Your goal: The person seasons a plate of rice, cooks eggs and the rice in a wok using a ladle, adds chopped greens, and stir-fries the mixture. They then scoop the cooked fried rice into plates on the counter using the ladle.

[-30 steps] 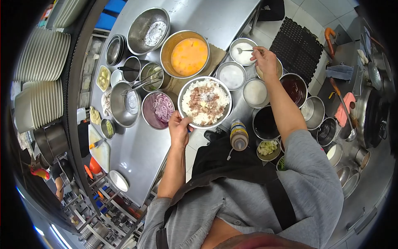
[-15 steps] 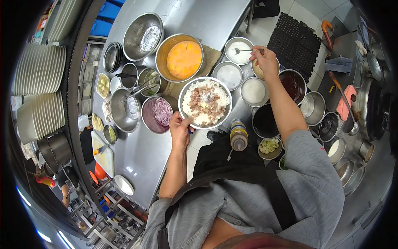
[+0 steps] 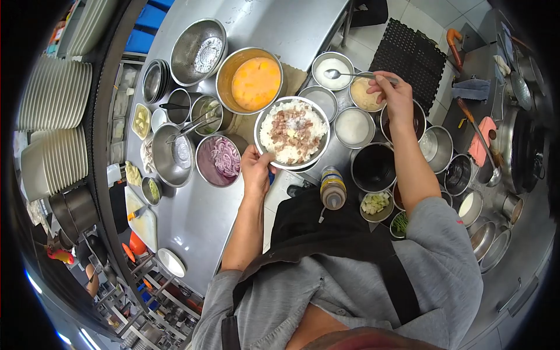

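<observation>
My left hand grips the near-left rim of a metal bowl filled with white rice and topped with diced meat and a little white powder. The bowl is held up and partly covers a container of white seasoning. Between the fingers of my right hand is the handle of a metal spoon. The spoon's head hangs over a container of white granules, and its handle crosses above a container of beige powder. A third white seasoning stands just below these.
A pot of beaten egg and a pot of sliced red onion stand on the left steel table. Near my waist are a squeeze bottle, a dark container and chopped pale vegetables. A wok is at far right.
My right hand has drawn back to the right and slightly down with the spoon, whose head now shows above the granules. The rice bowl has moved slightly up and right, covering more of the seasoning container.
</observation>
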Action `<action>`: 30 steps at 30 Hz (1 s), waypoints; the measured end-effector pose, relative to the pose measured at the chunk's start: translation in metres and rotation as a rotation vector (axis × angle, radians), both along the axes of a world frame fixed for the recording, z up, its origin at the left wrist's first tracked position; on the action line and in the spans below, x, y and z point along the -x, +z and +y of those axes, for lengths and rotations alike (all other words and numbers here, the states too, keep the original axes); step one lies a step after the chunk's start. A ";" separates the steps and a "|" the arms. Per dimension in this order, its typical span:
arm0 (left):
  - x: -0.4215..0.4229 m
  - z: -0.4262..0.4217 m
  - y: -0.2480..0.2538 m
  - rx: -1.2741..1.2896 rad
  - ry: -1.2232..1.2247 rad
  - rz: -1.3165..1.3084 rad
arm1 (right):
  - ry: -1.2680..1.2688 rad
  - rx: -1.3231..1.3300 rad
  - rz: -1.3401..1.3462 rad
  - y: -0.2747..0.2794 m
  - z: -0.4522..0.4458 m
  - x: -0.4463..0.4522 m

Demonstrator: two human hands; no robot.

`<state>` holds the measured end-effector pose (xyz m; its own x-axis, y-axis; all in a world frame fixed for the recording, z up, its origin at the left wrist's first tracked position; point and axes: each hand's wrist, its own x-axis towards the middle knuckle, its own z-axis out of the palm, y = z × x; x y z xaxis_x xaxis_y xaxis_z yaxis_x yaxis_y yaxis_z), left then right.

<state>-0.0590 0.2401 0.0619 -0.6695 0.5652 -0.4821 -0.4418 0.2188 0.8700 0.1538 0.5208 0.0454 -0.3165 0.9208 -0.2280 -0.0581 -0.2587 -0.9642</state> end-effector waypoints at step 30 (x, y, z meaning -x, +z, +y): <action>-0.009 0.017 -0.006 -0.015 -0.085 -0.028 | -0.086 0.021 -0.303 -0.067 0.006 -0.051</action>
